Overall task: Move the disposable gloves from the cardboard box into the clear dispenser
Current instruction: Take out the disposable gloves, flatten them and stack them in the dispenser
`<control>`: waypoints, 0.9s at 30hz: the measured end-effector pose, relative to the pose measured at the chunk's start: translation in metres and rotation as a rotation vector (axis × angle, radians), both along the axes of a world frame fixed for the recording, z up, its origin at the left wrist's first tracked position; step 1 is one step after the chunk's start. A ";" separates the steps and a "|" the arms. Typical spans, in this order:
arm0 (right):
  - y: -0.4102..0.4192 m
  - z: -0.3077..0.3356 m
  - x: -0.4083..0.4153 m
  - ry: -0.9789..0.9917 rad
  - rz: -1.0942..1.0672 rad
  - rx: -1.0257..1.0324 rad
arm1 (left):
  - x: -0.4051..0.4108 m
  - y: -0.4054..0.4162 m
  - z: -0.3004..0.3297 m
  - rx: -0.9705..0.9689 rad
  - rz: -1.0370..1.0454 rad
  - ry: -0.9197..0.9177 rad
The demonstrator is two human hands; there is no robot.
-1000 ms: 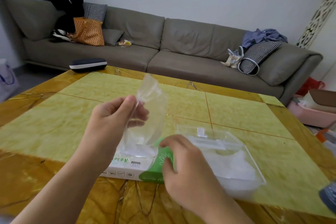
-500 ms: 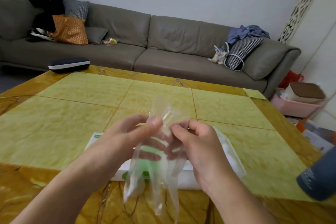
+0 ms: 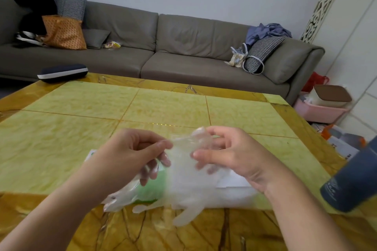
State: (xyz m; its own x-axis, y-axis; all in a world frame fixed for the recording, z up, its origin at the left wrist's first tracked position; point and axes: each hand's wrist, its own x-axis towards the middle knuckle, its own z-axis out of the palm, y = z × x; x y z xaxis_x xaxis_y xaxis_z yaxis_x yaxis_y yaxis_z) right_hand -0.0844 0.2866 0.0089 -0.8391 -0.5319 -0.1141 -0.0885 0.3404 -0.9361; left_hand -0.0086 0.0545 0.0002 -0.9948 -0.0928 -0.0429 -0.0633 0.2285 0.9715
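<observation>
now the glove [image 3: 183, 185] has been spread wider between the left hand [image 3: 130, 155] and right hand [image 3: 230, 153], each pinching its cuff, ready for the dispenser.

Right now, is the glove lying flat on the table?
No, both the left hand and the right hand hold the glove up by its cuff, its finger ends hanging down.

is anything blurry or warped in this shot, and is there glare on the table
Head view: the glove and both hands' fingertips smear with motion blur; the sofa stays fairly sharp; wide-angle distortion bows the table edges; only a faint glint on its surface, lighting soft and even.
</observation>
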 end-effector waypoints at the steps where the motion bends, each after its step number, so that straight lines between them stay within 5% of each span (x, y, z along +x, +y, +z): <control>1: -0.002 0.000 0.002 0.055 0.025 0.038 | -0.001 0.003 0.001 -0.027 -0.034 -0.017; 5: -0.008 -0.004 0.000 0.147 -0.114 0.026 | -0.006 0.008 -0.008 -0.277 0.075 0.100; 8: 0.001 -0.010 -0.018 0.076 -0.325 -0.110 | 0.000 0.014 -0.002 -0.667 0.349 0.536; 11: 0.010 -0.016 -0.029 0.010 -0.384 -0.138 | -0.002 0.040 0.013 -0.776 0.182 0.792; 18: 0.019 -0.033 -0.039 0.051 -0.379 0.154 | -0.058 0.080 -0.023 -0.957 -0.250 0.034; 27: 0.034 -0.050 -0.052 0.411 -0.443 0.579 | -0.070 0.086 -0.041 -0.964 -0.484 -0.171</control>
State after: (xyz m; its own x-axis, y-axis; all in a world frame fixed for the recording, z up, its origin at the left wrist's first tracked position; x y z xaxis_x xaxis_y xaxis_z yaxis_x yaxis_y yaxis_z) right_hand -0.1369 0.3202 -0.0415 -0.9912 -0.0941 0.0927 -0.1290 0.8410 -0.5254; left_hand -0.0782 0.1402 -0.0406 -0.9229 0.2375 -0.3032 0.1208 0.9260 0.3578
